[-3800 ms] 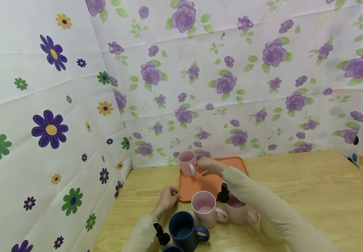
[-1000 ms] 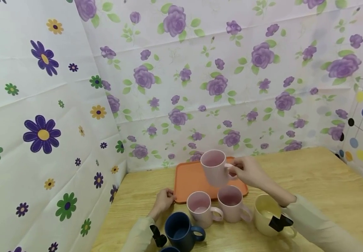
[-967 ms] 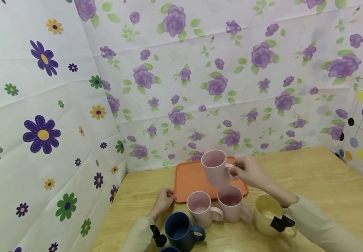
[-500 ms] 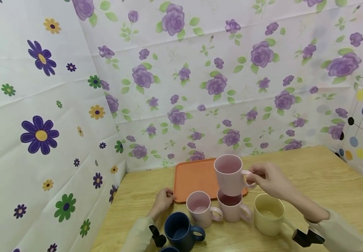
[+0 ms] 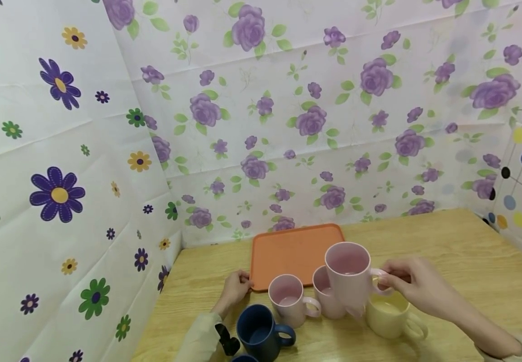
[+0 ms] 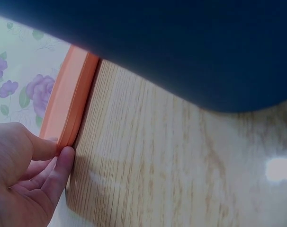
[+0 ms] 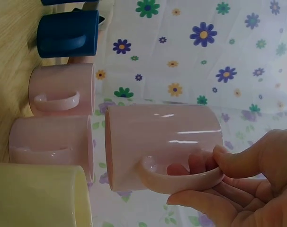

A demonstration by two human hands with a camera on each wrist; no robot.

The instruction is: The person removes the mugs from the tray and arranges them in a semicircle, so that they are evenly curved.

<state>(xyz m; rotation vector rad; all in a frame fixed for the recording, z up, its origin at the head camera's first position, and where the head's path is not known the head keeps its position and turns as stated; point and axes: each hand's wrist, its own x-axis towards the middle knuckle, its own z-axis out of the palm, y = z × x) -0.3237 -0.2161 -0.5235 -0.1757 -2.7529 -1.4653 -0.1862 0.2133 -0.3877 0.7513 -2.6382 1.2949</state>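
Note:
My right hand (image 5: 417,284) grips a pink mug (image 5: 350,276) by its handle, and in the head view the mug hangs in front of a second pink mug (image 5: 325,296) and the yellow mug (image 5: 386,317). The right wrist view shows fingers and thumb wrapped on the handle of the held mug (image 7: 157,146). My left hand (image 5: 235,289) pinches the near left corner of an orange tray (image 5: 288,254); the left wrist view has thumb and finger on the tray's rim (image 6: 75,109). Another pink mug (image 5: 288,301) stands just before the tray.
A dark blue mug (image 5: 261,332) stands near my left forearm, with the rim of one more blue mug (image 5: 245,358) at the bottom edge. The wooden table (image 5: 424,246) stretches to the right. Flowered cloth (image 5: 265,125) hangs behind it and on the left.
The right hand took the pink mug from the tray's left back area, lifted it, and carried it right and toward me. The left hand stays at the tray's corner.

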